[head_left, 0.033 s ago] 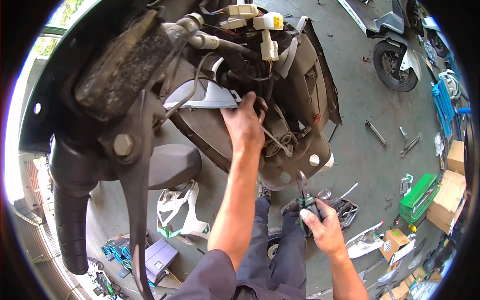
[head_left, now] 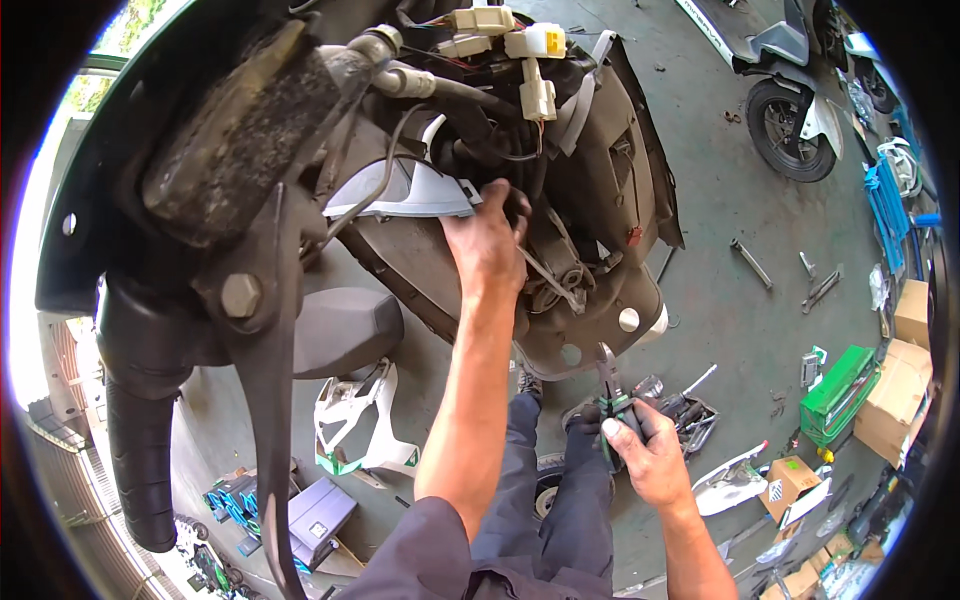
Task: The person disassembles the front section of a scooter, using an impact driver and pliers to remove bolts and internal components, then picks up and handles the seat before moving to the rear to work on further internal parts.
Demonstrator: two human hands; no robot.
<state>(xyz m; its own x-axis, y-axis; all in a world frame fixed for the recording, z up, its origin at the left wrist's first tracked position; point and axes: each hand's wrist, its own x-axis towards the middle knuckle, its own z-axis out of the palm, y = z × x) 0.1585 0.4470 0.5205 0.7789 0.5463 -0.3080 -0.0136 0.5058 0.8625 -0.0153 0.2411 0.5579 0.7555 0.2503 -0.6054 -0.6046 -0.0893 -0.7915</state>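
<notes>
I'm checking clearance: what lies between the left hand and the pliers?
In the head view, a thin rod and the dusty panel's lower end show between left hand and pliers.

The seat [head_left: 345, 330] lay left of the left hand [head_left: 485, 240], the pliers [head_left: 611, 383] in the right hand [head_left: 650, 455], loose tools [head_left: 752, 264] on the floor [head_left: 715, 310] farther right.

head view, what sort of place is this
Most likely a repair workshop: a partly stripped scooter stands in front, loose tools lie on the floor, and the right hand holds pliers.
</notes>
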